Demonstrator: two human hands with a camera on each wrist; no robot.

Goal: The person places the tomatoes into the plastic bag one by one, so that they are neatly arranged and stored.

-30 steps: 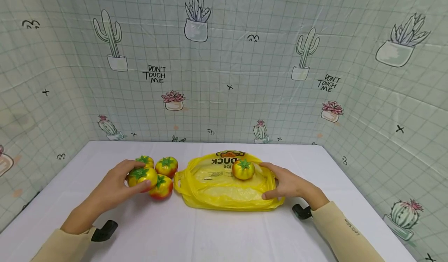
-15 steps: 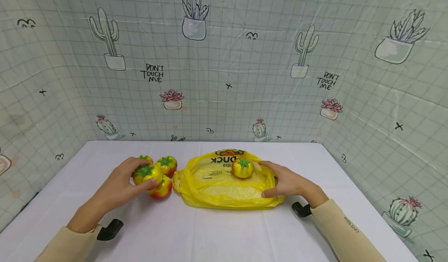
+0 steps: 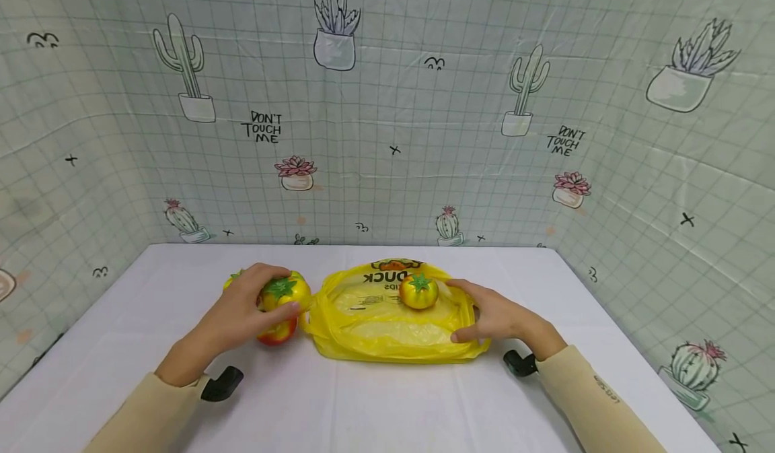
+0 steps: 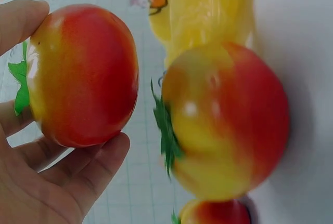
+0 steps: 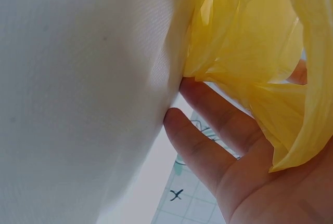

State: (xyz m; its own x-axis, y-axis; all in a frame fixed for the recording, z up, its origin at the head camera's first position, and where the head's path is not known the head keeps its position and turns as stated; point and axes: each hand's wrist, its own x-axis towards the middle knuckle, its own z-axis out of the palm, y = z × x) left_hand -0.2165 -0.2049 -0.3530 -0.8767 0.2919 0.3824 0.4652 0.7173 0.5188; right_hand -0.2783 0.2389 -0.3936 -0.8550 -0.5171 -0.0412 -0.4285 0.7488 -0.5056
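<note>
My left hand (image 3: 239, 313) grips a red-and-yellow tomato (image 3: 287, 294) with a green star-shaped calyx, near the bag's left end. In the left wrist view, thumb and fingers hold this tomato (image 4: 86, 76) beside another tomato (image 4: 231, 122) on the table. One tomato (image 3: 278, 333) sits just below the held one; another (image 3: 232, 278) shows partly behind the hand. A yellow plastic bag (image 3: 387, 352) lies spread, with one tomato (image 3: 419, 292) within its rim. My right hand (image 3: 499, 315) rests at the bag's right end, fingers spread; in the right wrist view, bag film (image 5: 244, 31) drapes over the palm.
A white-covered table (image 3: 387, 406) carries everything. Behind it and at both sides hang grid-patterned curtains (image 3: 387, 103) with cactus prints. Black wrist devices (image 3: 222, 384) sit at both sleeves.
My left hand has carried the held tomato to the right, away from the left of the group and over toward the bag. The right hand and the bag stay nearly where they were.
</note>
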